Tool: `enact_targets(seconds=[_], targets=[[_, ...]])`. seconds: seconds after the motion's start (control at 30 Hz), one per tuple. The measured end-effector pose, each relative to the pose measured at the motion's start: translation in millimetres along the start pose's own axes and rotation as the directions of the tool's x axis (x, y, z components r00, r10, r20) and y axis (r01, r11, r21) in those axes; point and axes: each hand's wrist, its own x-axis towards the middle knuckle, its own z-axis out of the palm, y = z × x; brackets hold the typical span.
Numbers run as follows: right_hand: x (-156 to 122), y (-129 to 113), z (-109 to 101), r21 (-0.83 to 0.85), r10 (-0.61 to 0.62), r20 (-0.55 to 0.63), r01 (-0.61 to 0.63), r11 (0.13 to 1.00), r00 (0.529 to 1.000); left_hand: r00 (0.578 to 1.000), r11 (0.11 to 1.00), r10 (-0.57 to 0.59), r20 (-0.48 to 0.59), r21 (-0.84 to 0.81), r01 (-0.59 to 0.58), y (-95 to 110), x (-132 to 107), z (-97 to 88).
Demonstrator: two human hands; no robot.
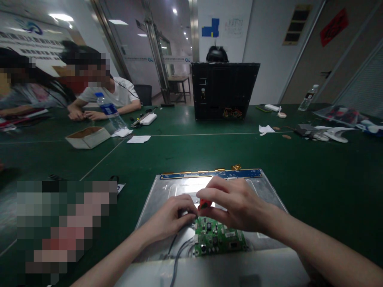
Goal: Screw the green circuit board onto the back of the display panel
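A metal-backed display panel (149,203) lies in front of me, with a blue circuit strip (209,174) along its far edge. On the panel sits a green circuit board (220,239). My right hand (236,203) is closed around the red and black handle of a screwdriver (204,204), held over the board's far left corner. Close beside it, my left hand (176,213) has thumb and fingers pinched together at that corner. What these fingers hold, if anything, is hidden. Grey cables (176,259) run from the board's left side toward me.
Across the green table (167,151) stands an upright black panel (226,89) with a person behind it. Two people sit at the left. Around are an open box (88,137), a water bottle (109,111), paper scraps (139,139) and plastic-wrapped items (323,132).
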Motion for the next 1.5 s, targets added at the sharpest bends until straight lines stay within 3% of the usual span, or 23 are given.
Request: enact_targets(seconds=[0.4, 0.7, 1.03, 1.17, 1.5], targets=[[1, -2, 0, 0.132, -0.018, 0.034, 0.013, 0.991, 0.999, 1.000, 0.999, 0.017, 0.006, -0.029, -0.016, 2, 1, -0.4], [1, -1, -1, -0.012, -0.068, 0.002, 0.068, 0.998, 0.998, 1.000, 1.000, 0.014, 0.004, -0.025, -0.014, 0, 1, -0.5], [0, -2, 1, -0.042, -0.011, -0.003, 0.011, 0.999, 1.000, 0.999, 0.998, 0.044, -0.018, -0.034, -0.044, 0, 1, 0.9], [0, -4, 3, -0.032, 0.003, -0.029, -0.004, 0.999, 1.000, 0.999, 0.999, 0.031, -0.024, -0.033, -0.032, 0, 1, 1.2], [2, -10, 1, 0.055, 0.016, 0.050, -0.019, 0.998, 0.999, 0.999, 0.999, 0.029, -0.045, -0.036, -0.030, 1, 0, 1.6]])
